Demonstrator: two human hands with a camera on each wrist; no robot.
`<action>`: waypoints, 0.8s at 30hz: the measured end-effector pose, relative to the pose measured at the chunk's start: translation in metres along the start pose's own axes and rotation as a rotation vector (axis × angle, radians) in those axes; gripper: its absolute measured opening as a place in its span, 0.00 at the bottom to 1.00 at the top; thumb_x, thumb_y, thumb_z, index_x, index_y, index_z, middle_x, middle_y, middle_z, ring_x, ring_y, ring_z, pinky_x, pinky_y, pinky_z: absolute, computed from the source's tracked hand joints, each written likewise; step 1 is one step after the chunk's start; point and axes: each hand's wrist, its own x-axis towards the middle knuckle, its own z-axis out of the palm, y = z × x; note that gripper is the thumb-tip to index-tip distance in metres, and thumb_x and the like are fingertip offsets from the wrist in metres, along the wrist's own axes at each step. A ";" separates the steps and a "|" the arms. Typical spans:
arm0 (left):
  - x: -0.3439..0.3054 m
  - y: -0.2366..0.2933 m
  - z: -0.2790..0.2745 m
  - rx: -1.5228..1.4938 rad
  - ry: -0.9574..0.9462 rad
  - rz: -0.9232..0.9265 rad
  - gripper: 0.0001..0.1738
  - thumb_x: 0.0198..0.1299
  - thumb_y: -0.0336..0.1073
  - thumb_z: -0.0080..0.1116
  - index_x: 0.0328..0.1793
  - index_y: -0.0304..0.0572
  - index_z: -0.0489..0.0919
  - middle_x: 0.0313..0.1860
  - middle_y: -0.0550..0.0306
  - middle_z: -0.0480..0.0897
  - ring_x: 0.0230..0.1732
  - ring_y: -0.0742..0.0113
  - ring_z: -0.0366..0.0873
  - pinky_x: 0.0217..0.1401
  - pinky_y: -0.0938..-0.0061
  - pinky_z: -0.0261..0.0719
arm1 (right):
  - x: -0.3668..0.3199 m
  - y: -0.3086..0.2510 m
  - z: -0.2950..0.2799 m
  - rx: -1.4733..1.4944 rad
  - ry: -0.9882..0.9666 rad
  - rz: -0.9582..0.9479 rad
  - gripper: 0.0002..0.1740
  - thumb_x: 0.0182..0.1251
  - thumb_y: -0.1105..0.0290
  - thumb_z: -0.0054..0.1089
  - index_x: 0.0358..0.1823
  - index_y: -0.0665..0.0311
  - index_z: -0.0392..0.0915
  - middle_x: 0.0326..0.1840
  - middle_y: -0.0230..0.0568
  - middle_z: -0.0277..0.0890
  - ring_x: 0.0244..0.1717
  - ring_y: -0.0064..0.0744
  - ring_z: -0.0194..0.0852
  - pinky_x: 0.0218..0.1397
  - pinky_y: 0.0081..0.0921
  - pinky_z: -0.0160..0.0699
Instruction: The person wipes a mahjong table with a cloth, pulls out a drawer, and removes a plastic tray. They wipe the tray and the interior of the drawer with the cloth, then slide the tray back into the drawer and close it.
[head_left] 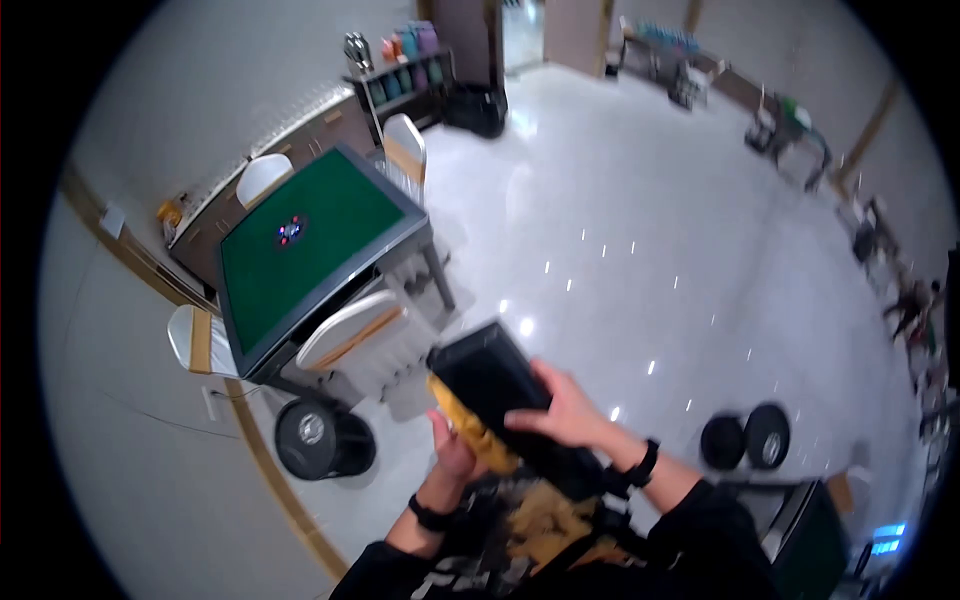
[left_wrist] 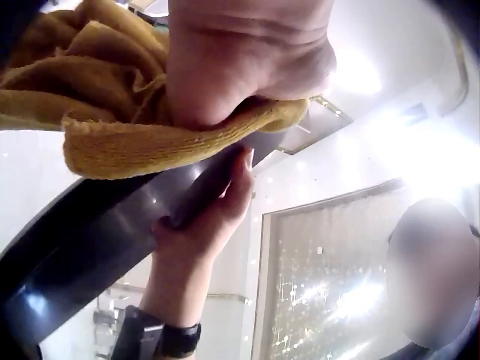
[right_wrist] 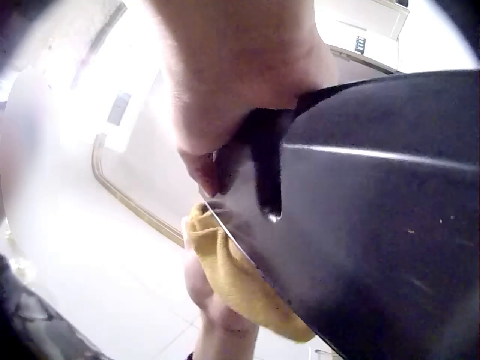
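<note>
A long black plastic object [head_left: 490, 375] is held up in front of the body, tilted. My right hand [head_left: 572, 412] grips it, thumb on its upper face and fingers at its far edge. Against its left side my left hand [head_left: 458, 455] holds a yellow cloth [head_left: 480, 430]. In the left wrist view the cloth [left_wrist: 150, 146] hangs in folds under the left hand [left_wrist: 240, 67], touching the dark object [left_wrist: 157, 202]; the left fingertips are hidden. The right wrist view shows the object's smooth dark face [right_wrist: 375, 187] with a slot beside the right hand [right_wrist: 240, 82].
A green-topped table [head_left: 320, 235] with white chairs [head_left: 350, 335] stands at the left. Below it is a black round bin [head_left: 325, 440]. Two black round objects [head_left: 745, 438] lie on the floor at the right, near another green table [head_left: 815, 545]. Shelves [head_left: 405, 80] stand at the back.
</note>
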 end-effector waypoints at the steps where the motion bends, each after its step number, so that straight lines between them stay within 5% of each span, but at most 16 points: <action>1: 0.003 0.014 -0.002 0.036 -0.076 -0.032 0.54 0.61 0.78 0.32 0.80 0.41 0.51 0.76 0.47 0.62 0.74 0.50 0.63 0.75 0.54 0.62 | 0.003 -0.008 0.005 0.000 -0.020 0.071 0.28 0.50 0.64 0.77 0.47 0.70 0.71 0.36 0.41 0.78 0.40 0.24 0.74 0.45 0.29 0.76; 4: -0.004 0.050 -0.011 0.163 -0.095 -0.412 0.55 0.59 0.74 0.49 0.80 0.43 0.50 0.75 0.51 0.62 0.74 0.54 0.62 0.75 0.55 0.62 | 0.020 -0.020 0.006 -0.155 -0.173 0.079 0.30 0.49 0.57 0.76 0.44 0.71 0.72 0.31 0.50 0.79 0.34 0.43 0.80 0.40 0.33 0.76; 5: -0.008 0.055 -0.014 0.298 -0.082 -0.477 0.56 0.58 0.75 0.49 0.80 0.44 0.50 0.75 0.51 0.61 0.74 0.54 0.61 0.75 0.55 0.62 | 0.022 -0.010 0.009 -0.251 -0.243 -0.026 0.32 0.49 0.52 0.74 0.44 0.70 0.72 0.32 0.56 0.79 0.35 0.56 0.79 0.37 0.37 0.75; 6: -0.014 0.057 -0.018 0.426 -0.074 -0.543 0.56 0.57 0.77 0.48 0.80 0.44 0.51 0.76 0.52 0.61 0.75 0.55 0.61 0.75 0.55 0.62 | 0.023 -0.003 0.010 -0.265 -0.267 -0.118 0.30 0.49 0.53 0.73 0.44 0.69 0.72 0.30 0.54 0.79 0.34 0.58 0.78 0.35 0.40 0.74; 8: -0.024 0.058 -0.029 0.450 -0.066 -0.572 0.56 0.57 0.76 0.49 0.80 0.45 0.52 0.76 0.52 0.61 0.75 0.55 0.60 0.75 0.55 0.61 | 0.021 0.009 0.016 -0.239 -0.276 -0.200 0.28 0.50 0.55 0.72 0.45 0.67 0.71 0.27 0.50 0.78 0.32 0.55 0.79 0.34 0.39 0.73; 11: -0.024 0.059 -0.021 0.402 -0.049 -0.411 0.56 0.56 0.77 0.49 0.79 0.45 0.54 0.76 0.53 0.61 0.75 0.53 0.60 0.75 0.54 0.60 | 0.019 0.004 0.016 -0.074 -0.329 0.017 0.27 0.51 0.56 0.71 0.47 0.63 0.72 0.27 0.45 0.79 0.30 0.47 0.79 0.33 0.36 0.73; 14: -0.020 0.067 -0.037 0.083 0.163 -0.182 0.53 0.58 0.76 0.48 0.78 0.45 0.58 0.77 0.50 0.61 0.75 0.51 0.60 0.76 0.52 0.58 | 0.022 0.017 0.010 -0.082 -0.294 0.109 0.30 0.50 0.56 0.70 0.51 0.65 0.73 0.39 0.51 0.81 0.41 0.50 0.80 0.44 0.36 0.77; 17: 0.018 0.090 -0.026 -0.121 0.047 -0.226 0.53 0.58 0.76 0.45 0.78 0.45 0.59 0.78 0.49 0.61 0.75 0.49 0.61 0.78 0.48 0.52 | 0.014 0.031 -0.004 0.043 -0.255 0.178 0.32 0.51 0.55 0.71 0.53 0.65 0.72 0.39 0.50 0.80 0.42 0.50 0.80 0.45 0.34 0.76; 21: 0.036 0.088 -0.006 -0.013 -0.071 -0.208 0.54 0.57 0.79 0.42 0.80 0.49 0.56 0.78 0.51 0.59 0.77 0.50 0.58 0.78 0.49 0.51 | 0.015 0.039 -0.005 0.172 -0.087 0.079 0.35 0.50 0.52 0.72 0.54 0.66 0.70 0.36 0.50 0.80 0.40 0.52 0.79 0.44 0.34 0.77; 24: 0.054 0.058 0.009 0.237 0.111 -0.151 0.56 0.56 0.82 0.37 0.81 0.52 0.54 0.78 0.52 0.59 0.77 0.53 0.57 0.78 0.53 0.54 | 0.029 0.026 -0.018 0.027 0.035 0.039 0.32 0.49 0.58 0.76 0.50 0.66 0.71 0.31 0.46 0.80 0.31 0.41 0.81 0.38 0.29 0.76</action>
